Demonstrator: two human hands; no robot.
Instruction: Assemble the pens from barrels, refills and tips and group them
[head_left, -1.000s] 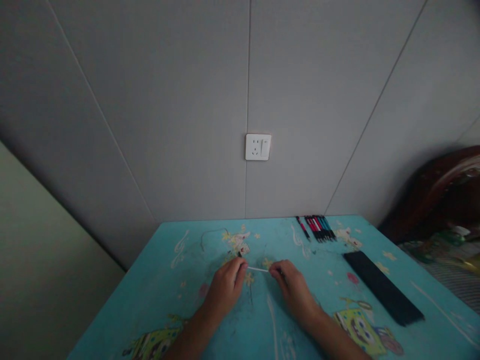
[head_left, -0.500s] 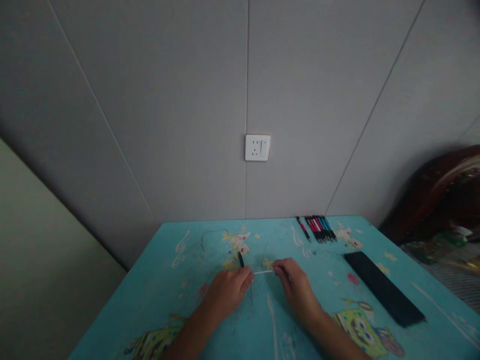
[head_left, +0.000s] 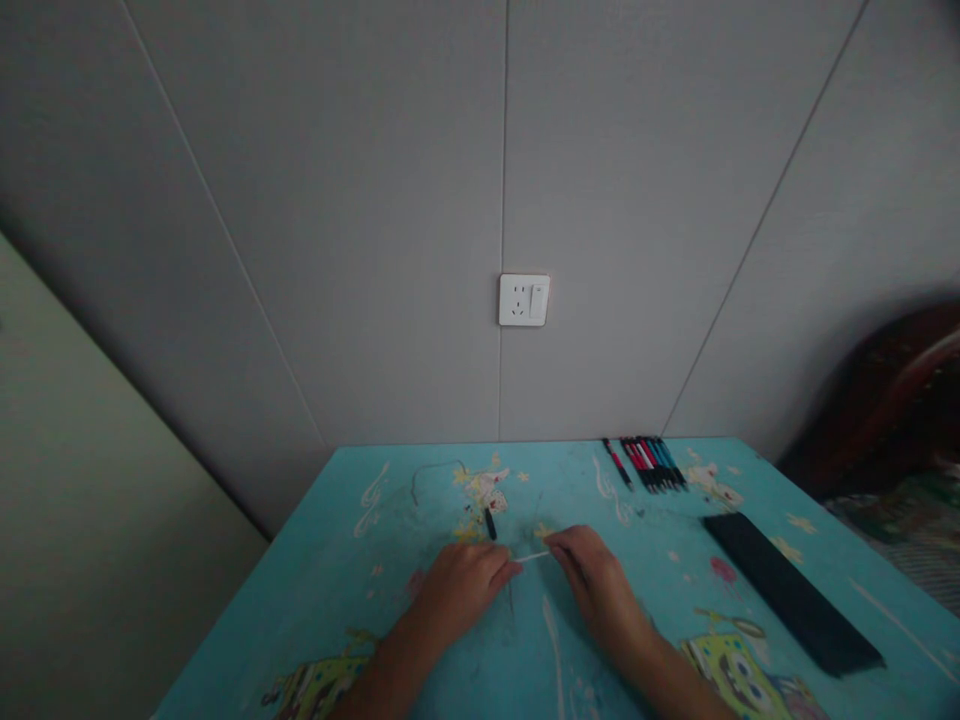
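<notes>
A thin white stick (head_left: 532,556), which looks like a pen refill, spans the gap between my hands just above the table. My left hand (head_left: 466,587) is closed on its left end, with the thumb and fingers pressed together. The right end sits in the pinched fingers of my right hand (head_left: 594,578). Just beyond the left fingertips lies a short black piece (head_left: 490,524), like a pen cap or barrel part. The fingers hide both ends of the stick.
A row of red, black and blue pens (head_left: 654,464) lies at the table's back right, with one pen (head_left: 618,464) slightly apart. A dark flat case (head_left: 793,592) rests on the right. The blue patterned table (head_left: 300,590) meets a grey wall with a socket (head_left: 524,300).
The view has shifted slightly, so everything sits a little further right and lower. My left hand is now slightly farther from the black piece. Both hands keep hold of the white stick.
</notes>
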